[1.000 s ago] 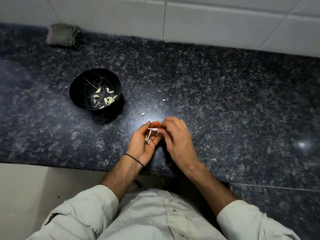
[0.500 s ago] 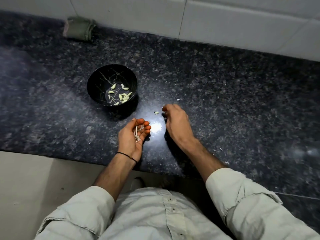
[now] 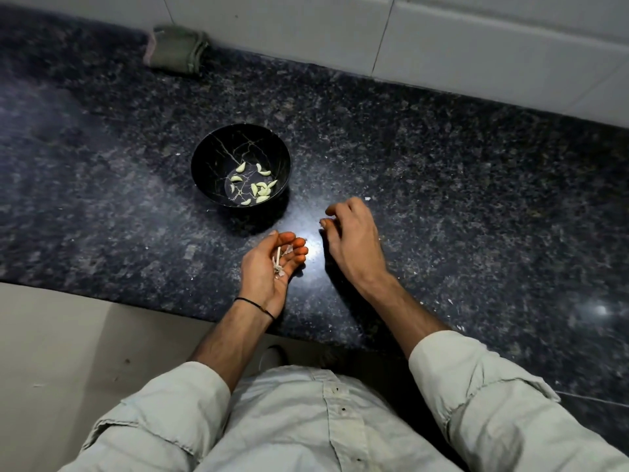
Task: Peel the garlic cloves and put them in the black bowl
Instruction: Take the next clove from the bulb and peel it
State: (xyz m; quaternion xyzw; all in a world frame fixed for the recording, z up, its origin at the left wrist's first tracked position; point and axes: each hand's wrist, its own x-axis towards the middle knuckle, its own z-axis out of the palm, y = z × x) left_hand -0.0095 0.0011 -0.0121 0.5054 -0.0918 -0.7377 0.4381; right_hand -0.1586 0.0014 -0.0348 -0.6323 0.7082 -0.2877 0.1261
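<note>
The black bowl (image 3: 204,155) stands on the dark granite counter (image 3: 442,172) with several peeled garlic cloves (image 3: 260,189) in its bottom. My left hand (image 3: 272,270) lies palm up just in front of the bowl. Its curled fingers cup a dry garlic stem and papery skins (image 3: 279,260). My right hand (image 3: 354,243) is to the right of the left one, knuckles up, with fingers bent down to the counter. Its thumb and forefinger tips meet at a small garlic clove (image 3: 322,221), which is mostly hidden.
A folded green cloth (image 3: 177,49) lies at the back against the white tiled wall (image 3: 476,39). Small skin flakes (image 3: 367,198) are scattered on the counter near my right hand. The counter's front edge runs just under my wrists.
My hands parted. The right hand reached forward to the loose clove on the counter and closed over it. The left hand turned palm up with the skins.
</note>
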